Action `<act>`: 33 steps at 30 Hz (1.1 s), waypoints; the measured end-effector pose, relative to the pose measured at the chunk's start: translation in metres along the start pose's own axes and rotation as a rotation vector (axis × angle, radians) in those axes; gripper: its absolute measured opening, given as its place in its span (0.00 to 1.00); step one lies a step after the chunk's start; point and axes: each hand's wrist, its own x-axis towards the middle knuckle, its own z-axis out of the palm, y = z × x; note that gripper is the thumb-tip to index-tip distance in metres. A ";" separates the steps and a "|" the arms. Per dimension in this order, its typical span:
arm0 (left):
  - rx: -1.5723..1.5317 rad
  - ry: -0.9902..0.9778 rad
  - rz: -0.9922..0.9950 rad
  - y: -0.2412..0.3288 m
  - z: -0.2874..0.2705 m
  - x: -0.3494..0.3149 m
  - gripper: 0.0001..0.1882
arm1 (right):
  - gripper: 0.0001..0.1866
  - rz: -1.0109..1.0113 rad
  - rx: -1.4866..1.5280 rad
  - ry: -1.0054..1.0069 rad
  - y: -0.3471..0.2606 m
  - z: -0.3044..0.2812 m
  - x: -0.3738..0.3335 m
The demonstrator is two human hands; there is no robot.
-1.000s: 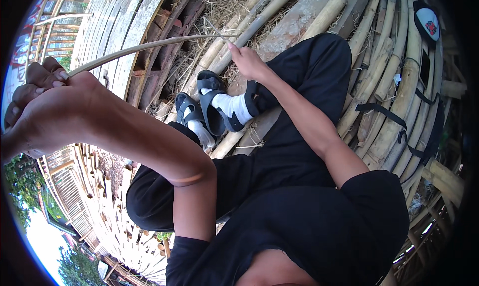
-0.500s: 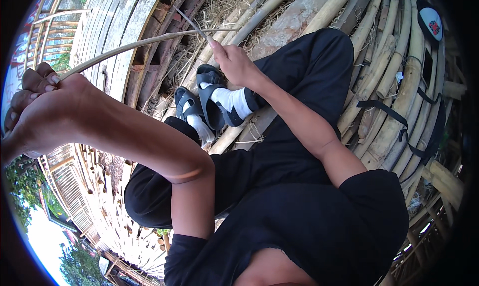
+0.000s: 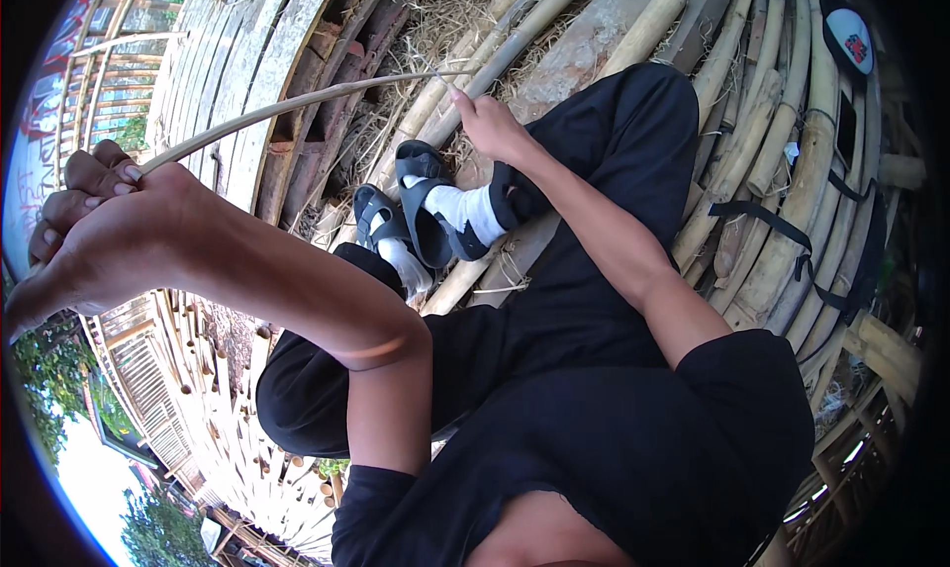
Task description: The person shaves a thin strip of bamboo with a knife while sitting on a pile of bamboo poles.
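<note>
A long, slightly bent bamboo strip (image 3: pixel 297 101) stretches from the left side toward the middle top. My left hand (image 3: pixel 104 206) is raised at the far left with its fingers wrapped round the thick end of this strip. Close by the strip's thin far end is my right hand (image 3: pixel 492 129), closed round the handle of a thin knife. The knife's blade barely shows now; half a second ago it was plain. Whether the blade touches the strip I cannot tell. Below the strip are my feet in white socks (image 3: pixel 460 208) and black sandals (image 3: pixel 420 219).
Bamboo poles (image 3: pixel 792 201) lie beneath and to my right, with a black strap (image 3: pixel 762 216), a phone (image 3: pixel 846 127) and a cap (image 3: pixel 849 38) on them. Shavings (image 3: pixel 435 28) litter the ground ahead. Weathered planks (image 3: pixel 242 57) stand at the upper left, a bamboo fence (image 3: pixel 148 389) lower left.
My right hand has shifted slightly right and down, and the knife blade that pointed up-left has turned nearly out of sight. The bamboo strip and my left hand have moved slightly down and right.
</note>
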 end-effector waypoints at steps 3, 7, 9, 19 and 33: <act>-0.044 0.019 0.031 -0.015 -0.009 0.016 0.30 | 0.36 -0.108 0.142 -0.050 -0.059 -0.005 -0.034; 0.009 0.021 0.004 -0.010 -0.006 0.015 0.32 | 0.38 0.056 0.125 -0.084 -0.034 -0.003 -0.019; 0.032 0.027 -0.023 -0.001 0.000 0.006 0.32 | 0.40 0.063 0.029 -0.012 -0.002 0.002 0.000; 0.013 -0.039 -0.048 0.003 0.003 0.005 0.32 | 0.37 0.054 -0.029 -0.095 -0.014 -0.015 -0.004; -0.123 -0.095 -0.116 -0.007 -0.009 0.019 0.37 | 0.34 -0.057 0.087 -0.068 -0.063 -0.014 -0.040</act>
